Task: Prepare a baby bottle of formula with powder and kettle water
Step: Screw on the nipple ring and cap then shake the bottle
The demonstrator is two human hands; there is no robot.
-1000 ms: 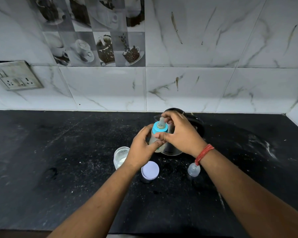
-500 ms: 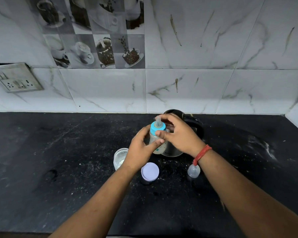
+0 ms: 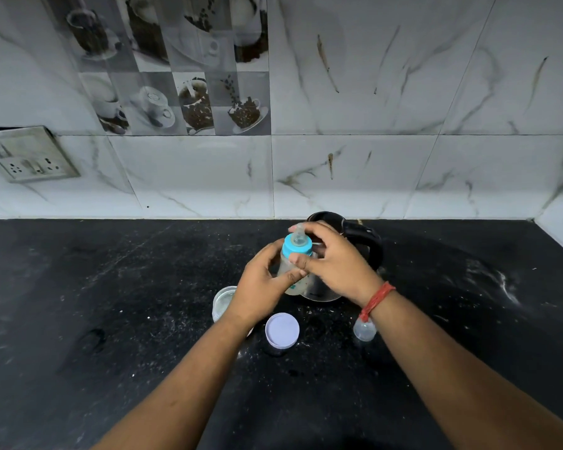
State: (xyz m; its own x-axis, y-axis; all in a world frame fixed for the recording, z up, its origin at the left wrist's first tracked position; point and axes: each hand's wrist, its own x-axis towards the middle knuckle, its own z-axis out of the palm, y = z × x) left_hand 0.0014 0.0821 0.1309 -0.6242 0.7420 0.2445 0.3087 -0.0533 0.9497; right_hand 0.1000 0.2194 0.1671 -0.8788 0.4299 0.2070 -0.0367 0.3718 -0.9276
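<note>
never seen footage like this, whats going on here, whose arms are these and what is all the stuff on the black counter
There is no machine here. The one picture comes from a camera worn on a person's head, looking forward and down, so the arms coming in from the bottom are that person's own.

The left hand grips the body of a baby bottle, and the right hand holds it near its blue collar.

On the black counter lie a kettle just behind the bottle, a clear jar partly hidden by the left wrist, a white lid, and a small clear cap by the right wrist. A socket plate sits on the tiled wall.
</note>
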